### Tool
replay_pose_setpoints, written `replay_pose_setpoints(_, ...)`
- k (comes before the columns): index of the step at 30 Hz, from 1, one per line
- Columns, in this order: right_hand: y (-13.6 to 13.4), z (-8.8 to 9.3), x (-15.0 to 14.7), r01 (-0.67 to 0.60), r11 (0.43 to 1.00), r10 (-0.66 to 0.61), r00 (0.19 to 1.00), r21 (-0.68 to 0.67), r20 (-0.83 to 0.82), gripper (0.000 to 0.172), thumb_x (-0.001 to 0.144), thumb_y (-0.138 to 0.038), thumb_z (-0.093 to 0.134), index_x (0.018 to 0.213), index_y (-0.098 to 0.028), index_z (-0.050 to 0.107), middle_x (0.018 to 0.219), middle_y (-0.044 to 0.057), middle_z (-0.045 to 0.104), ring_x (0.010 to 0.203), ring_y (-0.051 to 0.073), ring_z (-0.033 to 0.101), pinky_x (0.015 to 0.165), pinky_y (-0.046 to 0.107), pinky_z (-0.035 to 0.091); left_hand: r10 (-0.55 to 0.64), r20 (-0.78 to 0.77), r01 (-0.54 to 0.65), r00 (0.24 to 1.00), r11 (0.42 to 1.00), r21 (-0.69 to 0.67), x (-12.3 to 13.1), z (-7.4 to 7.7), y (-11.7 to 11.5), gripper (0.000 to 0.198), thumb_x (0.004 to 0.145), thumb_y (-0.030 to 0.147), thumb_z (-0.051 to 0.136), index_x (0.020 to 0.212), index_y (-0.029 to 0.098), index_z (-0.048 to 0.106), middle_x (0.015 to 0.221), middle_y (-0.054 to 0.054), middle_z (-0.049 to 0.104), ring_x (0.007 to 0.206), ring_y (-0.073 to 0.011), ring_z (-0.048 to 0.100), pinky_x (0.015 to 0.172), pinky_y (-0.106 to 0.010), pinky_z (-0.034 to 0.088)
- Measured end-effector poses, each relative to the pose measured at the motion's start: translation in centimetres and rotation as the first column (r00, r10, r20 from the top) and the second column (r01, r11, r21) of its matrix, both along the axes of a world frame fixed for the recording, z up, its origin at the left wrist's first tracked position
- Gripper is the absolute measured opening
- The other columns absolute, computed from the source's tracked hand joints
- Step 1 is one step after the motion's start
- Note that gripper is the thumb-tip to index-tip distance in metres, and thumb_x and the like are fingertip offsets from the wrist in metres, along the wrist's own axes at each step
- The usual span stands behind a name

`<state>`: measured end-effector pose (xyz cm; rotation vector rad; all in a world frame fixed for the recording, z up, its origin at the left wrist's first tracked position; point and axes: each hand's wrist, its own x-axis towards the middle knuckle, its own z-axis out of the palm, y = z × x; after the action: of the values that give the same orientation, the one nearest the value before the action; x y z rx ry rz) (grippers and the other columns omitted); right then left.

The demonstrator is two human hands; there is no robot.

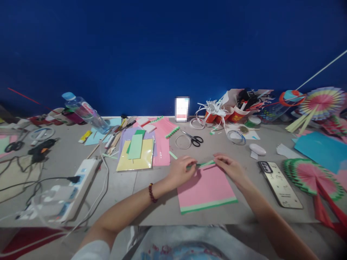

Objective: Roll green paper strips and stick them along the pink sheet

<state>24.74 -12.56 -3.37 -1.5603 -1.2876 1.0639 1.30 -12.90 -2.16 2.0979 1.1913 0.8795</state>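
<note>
A pink paper sheet (207, 187) lies on the table before me, with light and dark green bands along its near edge. Over its far edge runs a thin green strip (208, 163). My left hand (185, 169) pinches the strip's left end, its fingers closed. The right end is between the thumb and fingers of my right hand (225, 164). Beyond the sheet lie black-handled scissors (195, 140) and a clear ring (183, 142). Left of my left hand are light green paper pieces (136, 145) on a yellow packet (146, 160).
On the right are a phone (282, 186), a pink and green paper fan (311, 177) and blue paper (322, 148). A power strip (81, 187) with cables and a tilted bottle (88, 112) are on the left. Red cups (238, 115) stand at the back.
</note>
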Motion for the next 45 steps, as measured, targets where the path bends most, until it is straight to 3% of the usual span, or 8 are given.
replay_pose_setpoints(6,-0.2,-2.5,1.3,0.11,0.988,-0.123,0.985,0.104,0.122,0.027,0.065,-0.046,0.069,0.067,-0.019,0.072,0.094,0.01,0.07,0.088,0.024,0.063,0.077,0.035,0.049,-0.153,-0.255,0.172,0.955,0.984,0.054,0.3,-1.9,0.0,0.015,0.085,0.02,0.054,0.09,0.019,0.068,0.084,-0.003,0.066,0.082,-0.0164,0.06,0.073,-0.028,0.044)
replay_pose_setpoints(15,-0.4,-3.1,1.1,0.134,0.973,-0.179,0.952,0.185,0.247,0.021,0.067,-0.04,0.061,0.063,-0.02,0.069,0.086,0.008,0.07,0.082,0.023,0.064,0.08,0.038,0.048,-0.143,-0.467,0.249,0.873,0.952,0.175,0.8,-2.9,-0.3,0.012,0.086,0.022,0.054,0.084,0.016,0.064,0.084,-0.005,0.06,0.08,-0.0177,0.056,0.07,-0.03,0.042)
replay_pose_setpoints(20,-0.6,-3.6,0.8,0.15,0.955,-0.221,0.933,0.255,0.283,0.022,0.068,-0.04,0.059,0.063,-0.021,0.069,0.083,0.007,0.07,0.082,0.024,0.064,0.08,0.039,0.048,-0.162,-0.518,0.293,0.84,0.939,0.182,1.1,-2.5,-0.5,0.013,0.087,0.025,0.054,0.088,0.015,0.062,0.086,-0.008,0.059,0.084,-0.0203,0.056,0.071,-0.032,0.043)
replay_pose_setpoints(27,-0.5,-4.2,0.9,0.168,0.948,-0.246,0.925,0.27,0.289,0.024,0.068,-0.042,0.059,0.062,-0.021,0.068,0.084,0.007,0.07,0.083,0.024,0.065,0.077,0.038,0.05,-0.152,-0.564,0.323,0.812,0.921,0.217,1.7,-2.4,-0.8,0.036,0.086,0.029,0.055,0.119,0.017,0.051,0.095,-0.009,0.058,0.088,-0.0233,0.054,0.072,-0.035,0.042)
replay_pose_setpoints(39,-0.7,-4.0,0.9,0.155,0.961,-0.217,0.937,0.231,0.274,0.021,0.07,-0.04,0.059,0.064,-0.021,0.067,0.084,0.008,0.069,0.086,0.025,0.063,0.083,0.041,0.047,-0.117,-0.57,0.3,0.813,0.924,0.239,2.2,-2.5,-0.8,0.026,0.087,0.031,0.051,0.109,0.017,0.054,0.093,-0.007,0.056,0.085,-0.0225,0.053,0.07,-0.035,0.041)
replay_pose_setpoints(45,-1.1,-3.5,1.2,0.17,0.97,-0.212,0.942,0.173,0.26,0.022,0.075,-0.037,0.055,0.076,-0.02,0.069,0.085,0.007,0.071,0.082,0.023,0.064,0.074,0.036,0.049,-0.135,-0.567,0.309,0.813,0.925,0.223,2.0,-2.4,-0.7,0.026,0.087,0.03,0.052,0.11,0.017,0.054,0.094,-0.008,0.056,0.087,-0.0225,0.053,0.072,-0.036,0.041)
